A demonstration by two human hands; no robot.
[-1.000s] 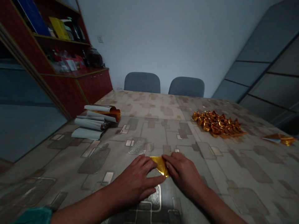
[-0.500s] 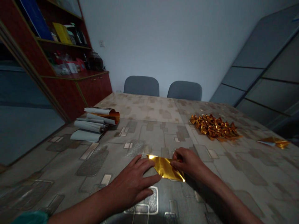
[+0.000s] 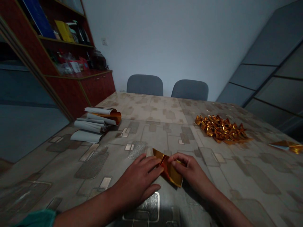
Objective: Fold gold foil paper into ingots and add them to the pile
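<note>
A folded piece of gold foil paper (image 3: 174,175) lies on the table in front of me, its upper left corner raised to a point and a crease running down its left part. My left hand (image 3: 142,178) rests at its left side, fingers stretched out, the fingertips against the paper near the crease. On the right, my right hand (image 3: 187,165) pinches the upper edge between thumb and fingers. Part of the paper is hidden under the fingertips of both hands.
Folded sheets (image 3: 94,123), grey outside and gold inside, lie at the left. Several folded gold foil pieces (image 3: 220,127) are clustered at the right, with another foil piece (image 3: 287,146) beyond. Two grey chairs (image 3: 145,84) stand behind the patterned table (image 3: 156,108).
The gold foil paper was flatter; its left part now stands up along a crease. My right hand has shifted slightly left along the upper edge. The view has turned slightly left.
</note>
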